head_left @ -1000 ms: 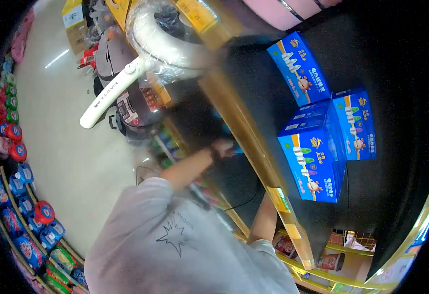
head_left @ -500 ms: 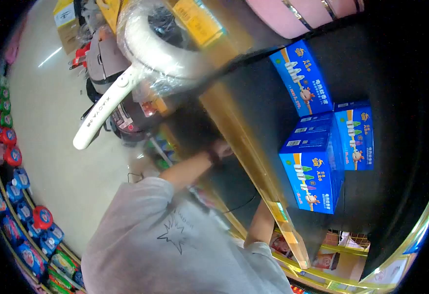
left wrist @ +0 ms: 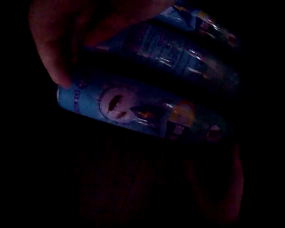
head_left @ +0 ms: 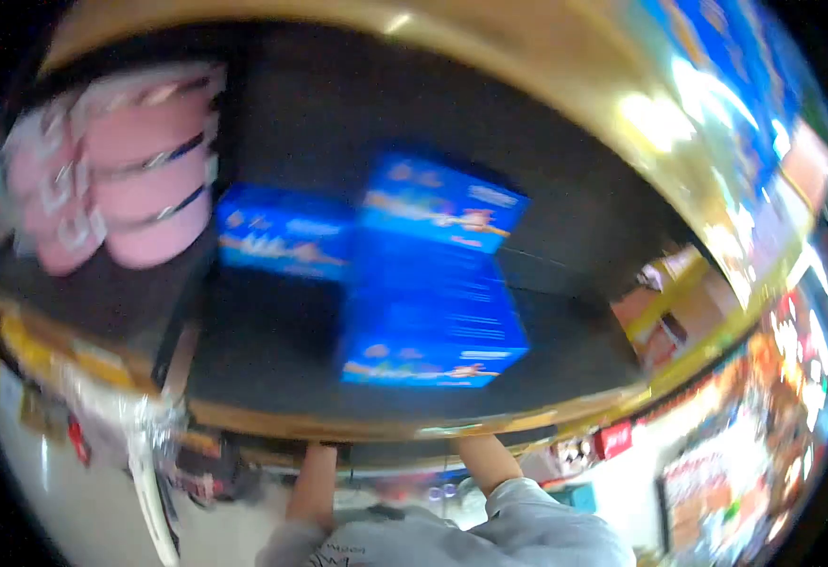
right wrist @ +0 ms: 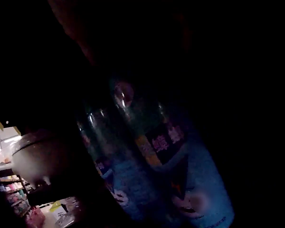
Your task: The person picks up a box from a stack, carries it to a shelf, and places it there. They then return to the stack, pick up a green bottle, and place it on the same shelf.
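Observation:
Both forearms reach under the front edge of the shelf in the head view, which hides the hands. In the dark left wrist view, my left hand curls its fingers over one end of several blue insect spray cans, lying side by side. Each has an insect picture in a circle on its label. The right wrist view has two such spray cans slanting side by side. My right hand is a dim shape by their upper ends, its fingers lost in the dark.
Blue mosquito-liquid boxes stand on the dark shelf above the forearms. Pink wrapped goods sit at its left. A white appliance handle hangs out at lower left. Packed shelves of goods lie to the right.
The head view has swung round, from a sideways look along the aisle to facing the shelf. Both forearms still reach below the shelf edge.

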